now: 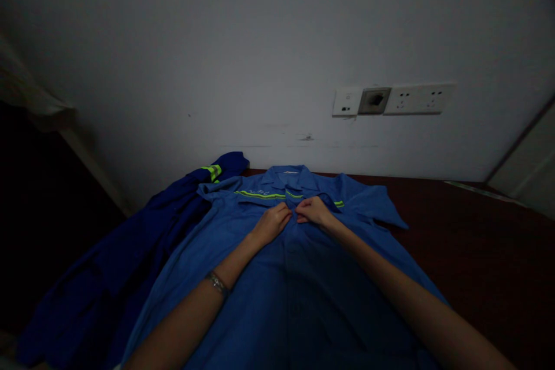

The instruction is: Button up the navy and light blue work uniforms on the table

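Observation:
A blue short-sleeved work shirt point(243, 254) lies spread out with its collar toward the wall and a yellow-green stripe across the chest. Both hands meet at its front opening, just below the stripe. My left hand point(276, 221) pinches the shirt's front edge, its fingers curled. Close beside it, my right hand point(313, 211) also pinches the fabric there, thumb against fingertips. Whatever small part of the placket lies between the fingertips is too small to make out. A bracelet point(217, 283) circles my left wrist.
A darker blue garment point(125, 260) with a reflective band lies at the left, partly under the shirt. The dark red-brown tabletop point(468, 243) shows at the right. The white wall point(195, 69) behind carries sockets point(418, 99) and a switch plate point(347, 102).

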`<state>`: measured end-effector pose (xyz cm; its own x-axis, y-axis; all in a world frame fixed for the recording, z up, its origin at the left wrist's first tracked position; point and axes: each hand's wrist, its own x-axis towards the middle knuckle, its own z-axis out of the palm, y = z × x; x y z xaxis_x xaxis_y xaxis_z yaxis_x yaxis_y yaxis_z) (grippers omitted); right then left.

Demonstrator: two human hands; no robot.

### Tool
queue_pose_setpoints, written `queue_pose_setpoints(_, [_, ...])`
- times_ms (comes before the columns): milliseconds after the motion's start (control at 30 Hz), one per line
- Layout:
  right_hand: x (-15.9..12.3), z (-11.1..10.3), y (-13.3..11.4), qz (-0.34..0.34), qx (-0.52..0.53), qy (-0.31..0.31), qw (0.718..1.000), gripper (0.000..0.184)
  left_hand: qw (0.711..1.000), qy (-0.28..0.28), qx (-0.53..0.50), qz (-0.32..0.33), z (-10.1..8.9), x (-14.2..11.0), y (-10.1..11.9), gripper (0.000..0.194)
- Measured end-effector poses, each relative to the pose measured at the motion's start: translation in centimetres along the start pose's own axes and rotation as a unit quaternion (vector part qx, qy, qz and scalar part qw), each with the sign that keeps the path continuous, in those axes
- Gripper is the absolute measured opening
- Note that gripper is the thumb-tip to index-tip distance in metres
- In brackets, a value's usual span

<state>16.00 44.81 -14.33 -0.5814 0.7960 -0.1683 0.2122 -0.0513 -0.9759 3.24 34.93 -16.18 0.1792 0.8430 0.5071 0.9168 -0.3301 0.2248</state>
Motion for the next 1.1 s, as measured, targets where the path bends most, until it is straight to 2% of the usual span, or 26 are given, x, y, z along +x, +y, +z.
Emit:
queue_pose_setpoints(200, [-0.34,0.15,-0.13,0.009,0.012,0.004,1.0,0.016,1.0,-0.014,0.001,0.0,-0.05,0.08,0.04,0.019])
queue_pose_setpoints(333, [-0.6,0.28,-0.46,-0.007,0.0,-0.008,1.0,0.013,1.0,-0.017,0.011,0.006,-0.07,0.04,0.02,0.019])
queue_pose_setpoints(533, [-0.34,0.15,-0.42,-0.006,-0.024,-0.028,0.999,0.014,1.0,0.008,0.003,0.001,0.39,-0.13,-0.3,0.02])
queue_pose_setpoints(767, [-0.15,-0.09,-0.07,-0.073,-0.122,-0.023,0.99,0.016,1.0,0.002,0.006,0.002,0.33,-0.16,-0.23,0.02])
queue_pose_setpoints(1100, [0.1,-0.37,-0.2,-0.046,-0.11,-0.015,0.993,0.016,1.0,0.007,0.005,0.014,0.04,-0.1,-0.04,0.023])
